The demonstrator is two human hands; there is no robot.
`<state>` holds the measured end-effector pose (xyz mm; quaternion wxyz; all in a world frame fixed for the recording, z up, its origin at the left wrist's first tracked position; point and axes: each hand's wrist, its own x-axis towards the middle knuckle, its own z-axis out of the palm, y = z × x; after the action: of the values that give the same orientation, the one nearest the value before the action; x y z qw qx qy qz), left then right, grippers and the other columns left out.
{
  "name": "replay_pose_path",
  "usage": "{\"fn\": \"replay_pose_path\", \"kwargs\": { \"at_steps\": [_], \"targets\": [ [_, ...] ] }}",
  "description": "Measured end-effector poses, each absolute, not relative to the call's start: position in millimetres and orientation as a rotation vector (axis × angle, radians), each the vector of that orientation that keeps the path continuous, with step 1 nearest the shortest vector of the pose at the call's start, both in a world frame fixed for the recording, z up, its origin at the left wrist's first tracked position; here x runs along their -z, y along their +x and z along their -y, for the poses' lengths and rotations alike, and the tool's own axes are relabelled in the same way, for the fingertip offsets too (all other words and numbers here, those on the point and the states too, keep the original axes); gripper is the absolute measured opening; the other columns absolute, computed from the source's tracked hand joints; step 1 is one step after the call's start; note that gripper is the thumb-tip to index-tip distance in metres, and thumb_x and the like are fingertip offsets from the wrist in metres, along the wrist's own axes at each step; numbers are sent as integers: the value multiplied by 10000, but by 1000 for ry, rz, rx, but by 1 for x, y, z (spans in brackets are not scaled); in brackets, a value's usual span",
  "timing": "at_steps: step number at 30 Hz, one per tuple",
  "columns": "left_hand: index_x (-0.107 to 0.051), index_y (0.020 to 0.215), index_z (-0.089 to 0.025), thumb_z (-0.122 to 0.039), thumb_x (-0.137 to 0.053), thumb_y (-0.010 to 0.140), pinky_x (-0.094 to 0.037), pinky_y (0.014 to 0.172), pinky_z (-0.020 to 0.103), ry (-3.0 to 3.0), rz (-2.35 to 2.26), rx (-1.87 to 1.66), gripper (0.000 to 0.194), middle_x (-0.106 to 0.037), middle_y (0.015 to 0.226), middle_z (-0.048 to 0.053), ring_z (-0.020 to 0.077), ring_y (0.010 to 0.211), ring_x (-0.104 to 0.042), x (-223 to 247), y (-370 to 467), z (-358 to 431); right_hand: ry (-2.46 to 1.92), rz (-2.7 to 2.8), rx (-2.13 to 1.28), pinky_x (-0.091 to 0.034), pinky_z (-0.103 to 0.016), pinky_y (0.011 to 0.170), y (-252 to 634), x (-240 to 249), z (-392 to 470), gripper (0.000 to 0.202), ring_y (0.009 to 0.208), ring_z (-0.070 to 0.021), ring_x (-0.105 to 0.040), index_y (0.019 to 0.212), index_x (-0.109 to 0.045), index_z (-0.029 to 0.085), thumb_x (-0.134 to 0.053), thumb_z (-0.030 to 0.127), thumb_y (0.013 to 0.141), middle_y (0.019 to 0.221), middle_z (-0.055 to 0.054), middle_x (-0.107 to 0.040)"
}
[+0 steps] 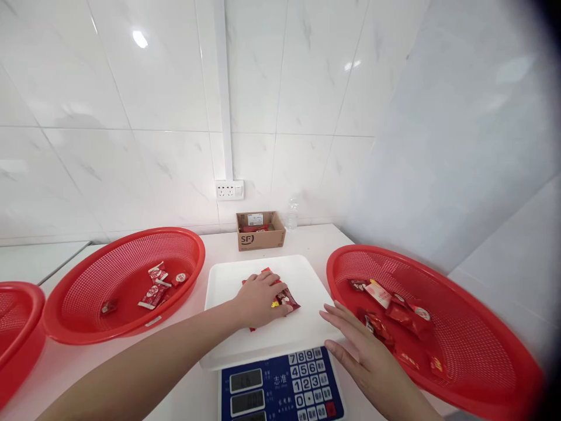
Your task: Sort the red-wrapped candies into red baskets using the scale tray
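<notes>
My left hand [260,299] reaches onto the white tray [219,286] of a weighing scale, its fingers curled down over several small red snack packets [288,299]. Part of the packets is hidden beneath the palm. At the tray's right edge, my right hand [357,342] is open and holds nothing, fingers stretched out and thumb apart. Below the tray is the scale's blue keypad panel [280,383], with number keys and grey displays whose digits I cannot read clearly.
A red basket [464,292] with several packets stands at the right. Another red basket [127,237] at the left holds a few packets; part of a third basket [26,292] shows beyond it. Behind are a cardboard box [263,240] and a clear bottle [292,215] near the tiled wall.
</notes>
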<state>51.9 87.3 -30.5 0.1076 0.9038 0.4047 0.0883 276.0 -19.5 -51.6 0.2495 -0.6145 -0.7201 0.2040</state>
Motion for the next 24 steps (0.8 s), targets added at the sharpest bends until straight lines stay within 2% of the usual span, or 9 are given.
{"fn": "replay_pose_path", "kwargs": {
  "at_steps": [5,9,11,14,16,19,21,24],
  "targets": [
    [-590,1130,-246,-523,-438,841,-392,948,474,2631,-1280,-276,428,-596,1184,68,285,1154,-471,29,52,-87,-1776,1831,-355,-364,-487,1046,301,62,14,472,1318,-275,-363,1221,-586,256,-433,508,852,1370,-54,-496],
    [-593,1121,-212,-528,-341,884,-367,952,524,2573,-1366,-284,468,-593,1185,103,317,1167,-460,29,50,-87,-1916,1740,-364,-373,-465,1042,318,63,10,555,1297,-269,-395,1277,-529,195,-395,524,851,1371,-80,-493],
    [-546,1201,-198,-553,-276,900,-318,1000,542,2548,-1370,-277,538,-550,1271,117,324,1228,-418,29,47,-88,-1963,1701,-399,-384,-453,1033,322,63,10,583,1279,-269,-422,1292,-506,166,-383,525,849,1366,-96,-498],
    [-422,1338,-189,-614,-203,891,-217,1071,553,2532,-1311,-245,654,-399,1437,126,327,1354,-263,24,38,-91,-1966,1665,-439,-413,-441,1008,325,64,9,588,1259,-271,-448,1302,-493,166,-388,526,849,1359,-101,-505],
    [-368,1381,-226,-662,-243,861,-163,1102,535,2554,-1224,-217,691,-322,1491,99,310,1397,-162,18,30,-93,-1955,1662,-458,-433,-435,988,326,67,9,597,1259,-276,-448,1319,-477,179,-397,537,848,1364,-99,-500],
    [-381,1375,-305,-696,-378,800,-66,1122,524,2652,-1012,-147,695,-322,1496,59,288,1414,-96,11,23,-96,-1950,1687,-462,-428,-429,994,328,72,8,620,1276,-278,-425,1329,-468,170,-391,555,849,1369,-104,-493],
    [-414,1353,-330,-690,-406,792,-31,1107,560,2702,-901,-89,666,-356,1478,65,305,1411,-106,12,23,-98,-1935,1711,-432,-428,-419,997,330,75,7,618,1281,-275,-418,1326,-473,165,-398,550,848,1367,-101,-495],
    [-453,1320,-345,-666,-402,809,-79,1089,587,2667,-972,-90,606,-423,1430,69,331,1387,-194,19,32,-97,-1915,1735,-380,-463,-406,960,331,78,6,597,1262,-278,-443,1319,-484,180,-432,533,840,1358,-94,-506]
  ]
}}
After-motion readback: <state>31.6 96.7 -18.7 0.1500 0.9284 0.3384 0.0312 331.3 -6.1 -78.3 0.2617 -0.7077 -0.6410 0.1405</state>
